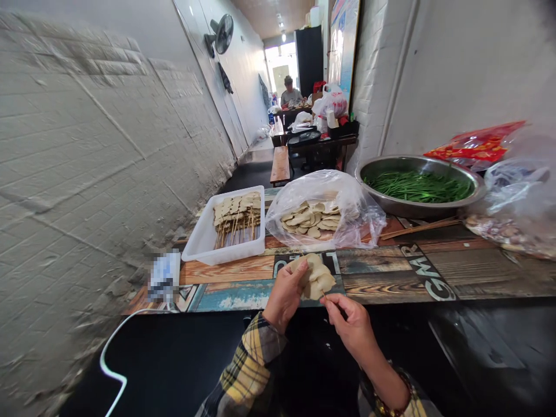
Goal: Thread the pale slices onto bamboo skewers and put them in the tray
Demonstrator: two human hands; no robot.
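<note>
Thin, pale beige slices are held up over the table's near edge, threaded on a wooden skewer. My left hand pinches the slices at their left side between thumb and fingers. The skewer's lower end is gripped by the fingertips of my right hand. Just beyond my hands lies an open clear plastic bag with loose slices of the same kind. Left of it, a white plastic tray holds several finished-looking skewers stacked with slices.
A steel basin of green chives stands at the right, near bare skewers and filled plastic bags. A phone-like device with a white cable is at the left edge. A person sits far back.
</note>
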